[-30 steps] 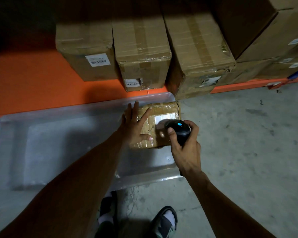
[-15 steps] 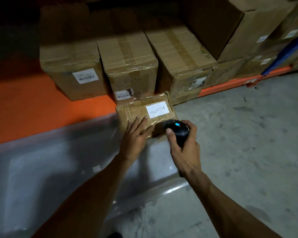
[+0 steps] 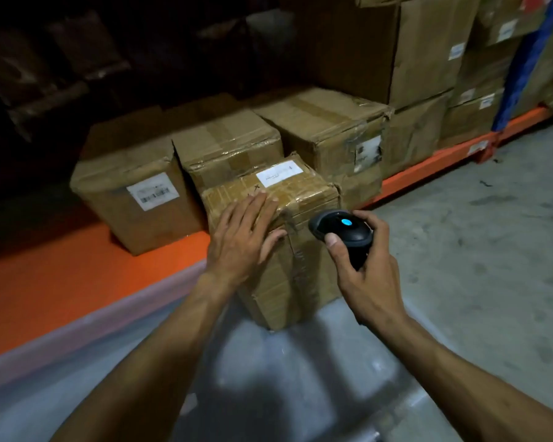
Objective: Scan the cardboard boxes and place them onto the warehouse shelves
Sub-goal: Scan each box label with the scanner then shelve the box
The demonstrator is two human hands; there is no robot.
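Box [image 3: 288,250] under left hand [image 3: 240,240]; scanner [image 3: 342,231] gripped

Orange shelf [image 3: 77,275], taped cardboard boxes [image 3: 134,199] resting on it

Both forearms reach forward. The left hand [image 3: 243,234] lies flat, fingers straight and spread, thumb out to the side. The right hand [image 3: 366,266] is curled in a grip, thumb raised.

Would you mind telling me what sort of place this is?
Most likely a warehouse storage aisle: taped cardboard boxes with barcode labels sit on an orange rack shelf above a concrete floor, and the right hand holds a scanner.
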